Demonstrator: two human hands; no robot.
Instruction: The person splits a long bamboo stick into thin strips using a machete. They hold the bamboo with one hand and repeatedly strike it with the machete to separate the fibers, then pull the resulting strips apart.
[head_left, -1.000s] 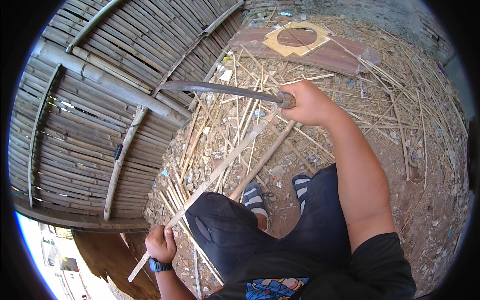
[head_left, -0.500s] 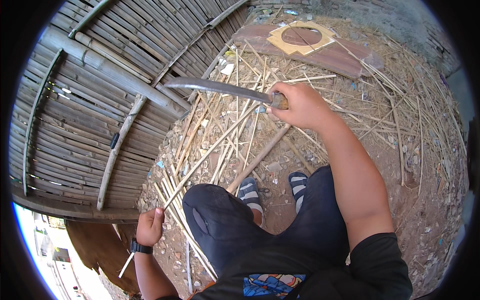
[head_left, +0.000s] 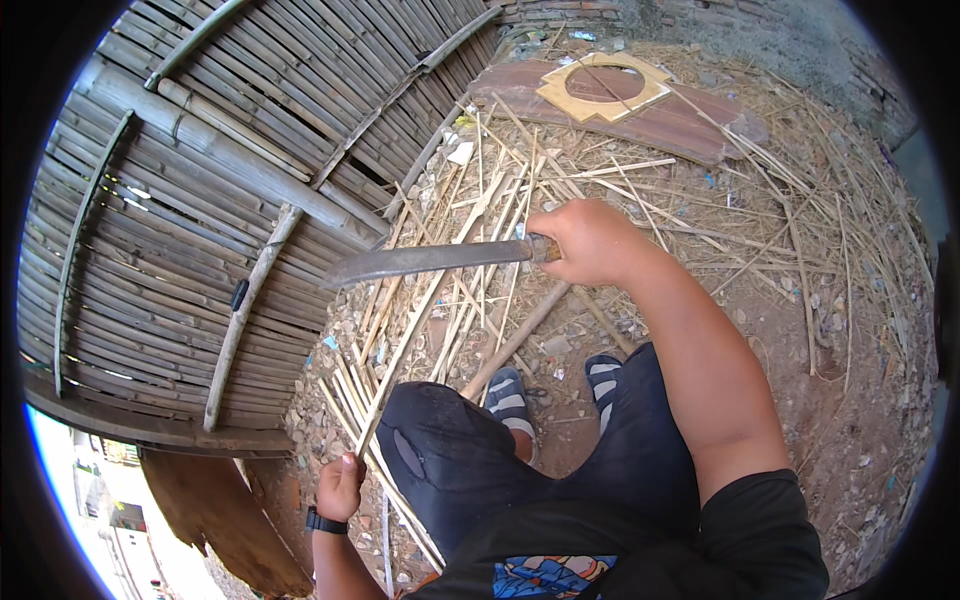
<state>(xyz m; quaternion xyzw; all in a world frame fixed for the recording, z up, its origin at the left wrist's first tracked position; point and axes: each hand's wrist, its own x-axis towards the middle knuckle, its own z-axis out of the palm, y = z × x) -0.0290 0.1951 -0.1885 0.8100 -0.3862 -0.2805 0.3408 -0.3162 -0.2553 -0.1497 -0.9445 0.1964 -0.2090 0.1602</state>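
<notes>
A machete [head_left: 430, 262] with a long, slightly curved blade is in my right hand [head_left: 592, 240], whose fingers wrap its wooden handle. Its blade points left, in front of my knees. My left hand [head_left: 341, 487], wearing a black wristwatch [head_left: 325, 522], is closed on the near end of a long pale bamboo strip [head_left: 405, 350]. That strip slants forward and right from beside my left knee, and the blade passes over its upper part; whether they touch I cannot tell.
A bamboo-slat wall [head_left: 180, 270] stands on the left. Loose strips [head_left: 350, 400] lie by my left knee; a thicker pole [head_left: 520, 340] lies ahead of my feet. Straw and sticks cover the ground. Farther off, a reddish board [head_left: 510, 88] bears a wooden frame [head_left: 560, 93] with a round hole.
My right hand has lowered the machete, its blade coming down toward me across the strip. My left hand has shifted right and nearer, and the strip now stands steeper.
</notes>
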